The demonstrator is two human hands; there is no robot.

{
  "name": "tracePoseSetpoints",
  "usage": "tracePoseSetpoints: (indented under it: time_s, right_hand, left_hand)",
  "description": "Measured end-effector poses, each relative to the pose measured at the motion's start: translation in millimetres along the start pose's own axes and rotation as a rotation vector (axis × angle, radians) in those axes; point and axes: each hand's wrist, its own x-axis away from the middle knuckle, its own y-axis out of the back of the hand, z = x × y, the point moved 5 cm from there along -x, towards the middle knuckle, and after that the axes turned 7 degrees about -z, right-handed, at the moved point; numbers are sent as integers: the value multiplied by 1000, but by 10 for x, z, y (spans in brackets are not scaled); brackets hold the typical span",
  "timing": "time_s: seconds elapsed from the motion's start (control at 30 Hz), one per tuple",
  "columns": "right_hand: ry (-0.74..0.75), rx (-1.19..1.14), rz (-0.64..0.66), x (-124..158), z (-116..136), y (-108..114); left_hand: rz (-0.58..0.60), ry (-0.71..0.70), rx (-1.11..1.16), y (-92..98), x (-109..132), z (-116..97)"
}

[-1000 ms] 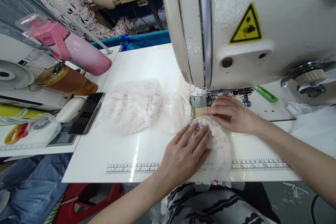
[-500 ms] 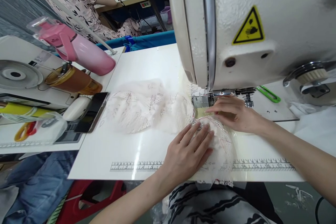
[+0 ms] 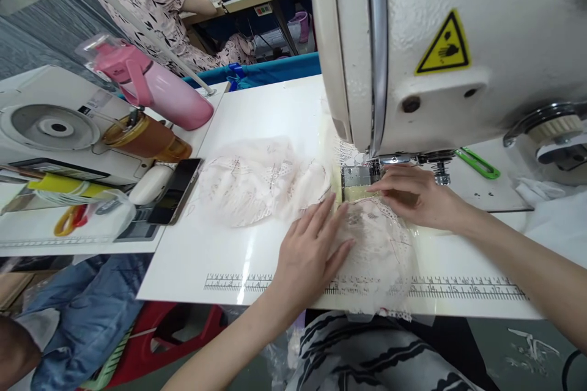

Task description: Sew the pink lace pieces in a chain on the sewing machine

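A pale pink lace fabric (image 3: 257,180) lies bunched on the white table (image 3: 257,110), running under the white sewing machine (image 3: 440,43). My left hand (image 3: 312,250) lies flat with fingers stretched out on the lace, just left of the metal presser foot plate (image 3: 355,176). My right hand (image 3: 415,195) rests palm down on the lace right beside the presser foot, fingers together and pointing left at the plate.
At the left stand a pink bottle (image 3: 156,88), a brown jar (image 3: 147,140), a black phone (image 3: 177,189) and scissors with yellow and red handles (image 3: 68,220). A green tool (image 3: 477,162) lies behind the machine. A printed ruler (image 3: 463,287) runs along the table's front edge. Another person in a flowered top (image 3: 156,6) sits behind.
My left hand has slid left and a little back along the lace, off the front bunch. The right hand stays by the presser foot. The view has shifted slightly.
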Motion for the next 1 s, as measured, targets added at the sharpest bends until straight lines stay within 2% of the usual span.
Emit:
tracePoseSetpoints:
  time_s: [0.2, 0.37, 0.5, 0.6, 0.73, 0.83, 0.93, 1.0]
  right_hand:
    - [-56, -54, -22, 18, -31, -1]
    - [-209, -213, -18, -12, 6, 36]
    - [-365, -388, 17, -16, 23, 54]
    - [-407, -481, 40, -12, 16, 53]
    - [-432, -541, 46, -19, -10, 42]
    - [-462, -548, 29, -40, -26, 56]
    - [-534, -479, 43, -54, -51, 89]
    - [-575, -463, 89, -52, -55, 105]
  left_hand:
    - [-47, 71, -175, 94, 93, 196]
    - [-132, 22, -153, 194, 161, 114]
    - [-164, 1, -15, 257, 34, 34]
    - [-77, 42, 201, 221, -205, 28]
    - [180, 132, 569, 18, -547, 27]
    - [320, 251, 764, -147, -687, 32]
    - [385, 407, 869, -260, -703, 58]
    - [368, 479, 961, -286, -682, 73]
